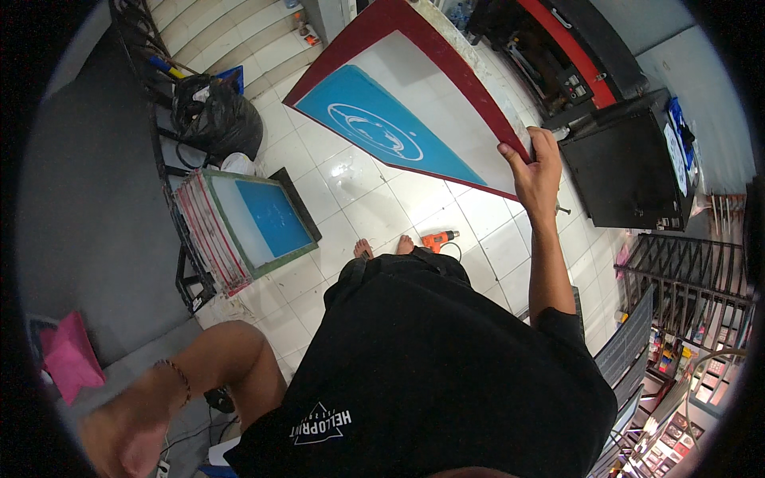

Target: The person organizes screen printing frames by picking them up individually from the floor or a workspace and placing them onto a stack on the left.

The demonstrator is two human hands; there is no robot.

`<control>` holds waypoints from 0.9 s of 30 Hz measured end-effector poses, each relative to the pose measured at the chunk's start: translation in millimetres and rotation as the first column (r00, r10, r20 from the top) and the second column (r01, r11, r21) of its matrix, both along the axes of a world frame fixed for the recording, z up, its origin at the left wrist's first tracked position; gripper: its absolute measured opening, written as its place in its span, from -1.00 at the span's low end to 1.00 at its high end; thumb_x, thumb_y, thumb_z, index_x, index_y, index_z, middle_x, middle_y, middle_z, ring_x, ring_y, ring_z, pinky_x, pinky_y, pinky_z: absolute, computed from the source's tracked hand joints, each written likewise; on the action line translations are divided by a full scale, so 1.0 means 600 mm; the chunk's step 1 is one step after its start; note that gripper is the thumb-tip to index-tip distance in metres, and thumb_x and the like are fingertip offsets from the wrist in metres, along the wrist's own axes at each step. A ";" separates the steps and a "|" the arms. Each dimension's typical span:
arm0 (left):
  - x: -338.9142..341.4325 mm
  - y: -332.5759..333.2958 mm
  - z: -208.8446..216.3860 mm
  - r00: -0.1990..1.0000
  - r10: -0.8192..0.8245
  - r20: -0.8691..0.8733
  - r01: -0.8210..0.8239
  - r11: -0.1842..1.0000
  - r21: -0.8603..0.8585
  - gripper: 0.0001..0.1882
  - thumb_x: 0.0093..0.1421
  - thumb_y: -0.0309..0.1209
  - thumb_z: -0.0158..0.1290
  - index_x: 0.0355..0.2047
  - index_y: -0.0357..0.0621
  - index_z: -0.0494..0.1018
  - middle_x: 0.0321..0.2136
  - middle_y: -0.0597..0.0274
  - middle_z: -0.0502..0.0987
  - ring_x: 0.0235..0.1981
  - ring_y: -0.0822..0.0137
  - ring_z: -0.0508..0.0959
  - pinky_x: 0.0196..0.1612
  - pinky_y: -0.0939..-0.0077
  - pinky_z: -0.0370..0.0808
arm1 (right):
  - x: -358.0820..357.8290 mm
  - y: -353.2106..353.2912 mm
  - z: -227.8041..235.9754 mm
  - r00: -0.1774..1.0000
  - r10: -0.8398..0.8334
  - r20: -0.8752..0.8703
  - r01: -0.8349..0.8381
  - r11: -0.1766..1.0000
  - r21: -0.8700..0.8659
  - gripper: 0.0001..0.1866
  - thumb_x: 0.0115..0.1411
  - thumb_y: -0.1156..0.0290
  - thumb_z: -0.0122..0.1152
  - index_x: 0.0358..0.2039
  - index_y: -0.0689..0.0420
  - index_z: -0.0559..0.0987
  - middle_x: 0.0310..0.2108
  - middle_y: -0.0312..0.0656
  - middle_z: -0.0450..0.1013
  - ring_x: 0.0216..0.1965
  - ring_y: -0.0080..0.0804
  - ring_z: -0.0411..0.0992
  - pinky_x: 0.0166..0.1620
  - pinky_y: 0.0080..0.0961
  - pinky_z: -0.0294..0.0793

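My right hand is closed round the right-hand edge of a screen printing frame, its thumb on the near face. The frame has a dark red border, white mesh and a blue coated area with an oval design. It is held up tilted, and its top corner reaches the upper edge of the view. My left hand is off to the lower left, away from the frame, with a bracelet on the wrist. Motion blurs its fingers, so what they do is unclear.
Several screen frames lean in a stack at the left, near a full black plastic bag. An orange heat gun lies on the tiled floor by my feet. A black cabinet stands at the right, with a metal rack beyond.
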State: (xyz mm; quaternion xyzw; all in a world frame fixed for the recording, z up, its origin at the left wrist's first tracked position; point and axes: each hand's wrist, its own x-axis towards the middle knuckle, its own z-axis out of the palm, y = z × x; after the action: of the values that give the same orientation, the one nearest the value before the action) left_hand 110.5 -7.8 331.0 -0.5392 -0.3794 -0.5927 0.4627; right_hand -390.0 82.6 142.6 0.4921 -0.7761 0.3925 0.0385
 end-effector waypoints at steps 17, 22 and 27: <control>-0.263 -0.104 -0.352 -0.734 0.679 -0.007 -0.083 -0.100 -0.991 -0.55 0.00 -0.16 0.24 -0.29 -0.24 0.39 -0.31 0.04 0.37 -0.23 0.06 0.38 -0.20 0.20 0.35 | 0.208 -0.218 0.022 0.400 0.807 -0.435 -0.654 0.583 0.481 -0.65 -0.04 0.09 0.32 -0.33 0.05 0.53 -0.23 -0.34 0.44 -0.05 -0.37 0.35 0.07 -0.27 0.27; -0.164 -0.099 -0.511 -0.884 0.443 0.149 -0.196 -0.063 -0.979 -0.59 0.01 -0.21 0.24 -0.38 -0.27 0.34 -0.35 -0.04 0.37 -0.28 -0.06 0.40 -0.24 0.14 0.38 | 0.311 -0.246 -0.024 0.363 0.860 -0.359 -0.810 0.482 0.335 -0.48 -0.04 0.19 0.35 -0.01 -0.10 0.47 0.03 -0.24 0.34 0.18 -0.21 0.21 0.22 -0.15 0.17; -0.045 -0.137 -0.647 -0.987 0.020 0.159 -0.160 -0.050 -0.986 -0.57 0.08 -0.18 0.21 -0.36 -0.35 0.37 -0.37 -0.10 0.45 -0.29 -0.11 0.48 -0.23 0.13 0.44 | 0.278 -0.194 -0.094 0.674 0.738 -0.038 -0.708 0.659 0.252 -0.47 0.01 0.23 0.33 0.01 0.09 0.46 -0.05 -0.10 0.41 0.05 -0.07 0.32 0.11 -0.17 0.28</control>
State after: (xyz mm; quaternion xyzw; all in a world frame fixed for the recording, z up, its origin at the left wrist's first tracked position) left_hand 83.3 -89.7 -57.4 0.6710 -0.7007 -0.0921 0.2243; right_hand -222.9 -33.7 86.3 0.7871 -0.5490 0.2537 -0.1215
